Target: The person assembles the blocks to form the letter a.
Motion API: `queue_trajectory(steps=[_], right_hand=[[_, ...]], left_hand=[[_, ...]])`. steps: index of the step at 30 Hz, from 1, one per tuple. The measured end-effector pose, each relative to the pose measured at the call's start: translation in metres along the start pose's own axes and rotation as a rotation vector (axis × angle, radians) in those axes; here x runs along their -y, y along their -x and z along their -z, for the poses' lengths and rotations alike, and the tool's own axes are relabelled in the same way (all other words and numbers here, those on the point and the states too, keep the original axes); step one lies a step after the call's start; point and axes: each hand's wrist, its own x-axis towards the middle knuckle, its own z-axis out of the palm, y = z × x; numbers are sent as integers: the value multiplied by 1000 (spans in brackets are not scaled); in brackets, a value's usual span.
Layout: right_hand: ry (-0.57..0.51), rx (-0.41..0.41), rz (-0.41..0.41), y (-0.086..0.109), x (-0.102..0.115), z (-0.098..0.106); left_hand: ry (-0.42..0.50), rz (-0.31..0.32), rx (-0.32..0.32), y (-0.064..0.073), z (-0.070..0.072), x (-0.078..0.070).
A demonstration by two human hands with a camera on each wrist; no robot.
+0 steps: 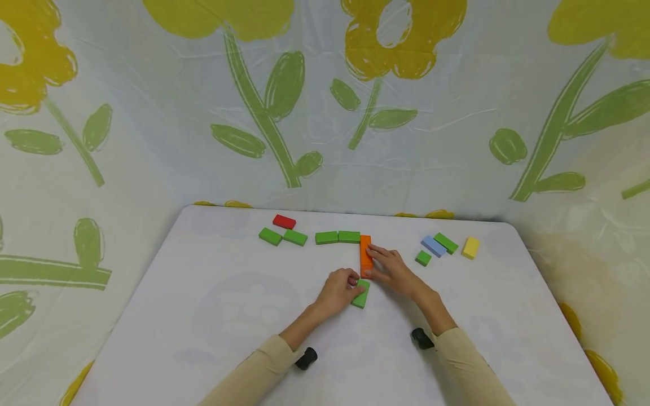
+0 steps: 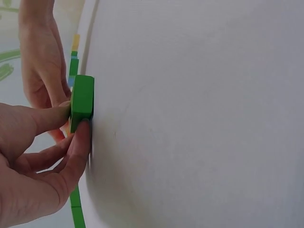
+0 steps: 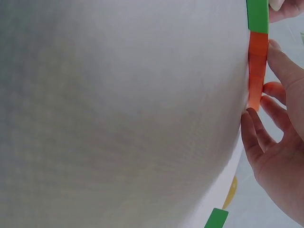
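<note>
In the head view my left hand (image 1: 337, 293) pinches a green rectangular block (image 1: 361, 294) between thumb and fingers, low over the white table. The left wrist view shows this green block (image 2: 83, 97) with the thumb on one side and a finger beneath. My right hand (image 1: 393, 269) touches the orange blocks (image 1: 365, 254), which lie end to end just beyond the held block. In the right wrist view the fingers and thumb of the right hand (image 3: 280, 118) rest along the orange blocks (image 3: 258, 66). The tiny space between green and orange is hard to judge.
Two green blocks (image 1: 337, 237) join the far end of the orange ones in a row. Further left lie a red block (image 1: 284, 221) and two green blocks (image 1: 282, 237). Blue (image 1: 434, 246), green (image 1: 446, 243) and yellow blocks (image 1: 470, 248) and a small green block (image 1: 423, 258) lie right.
</note>
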Motion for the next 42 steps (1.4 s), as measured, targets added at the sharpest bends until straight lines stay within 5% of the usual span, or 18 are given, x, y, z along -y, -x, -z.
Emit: queue_trajectory(steps=[9,23,42], right_hand=[[9,-4,-1,0,-1,-1],[12,-16,9,-1,2,-1],[18,-9,9,0,3,-1]], left_hand=[[-4,20,-89,-6,-7,1],[64,115,-66,-10,-11,-8],[50,115,-64,-10,-12,-9]])
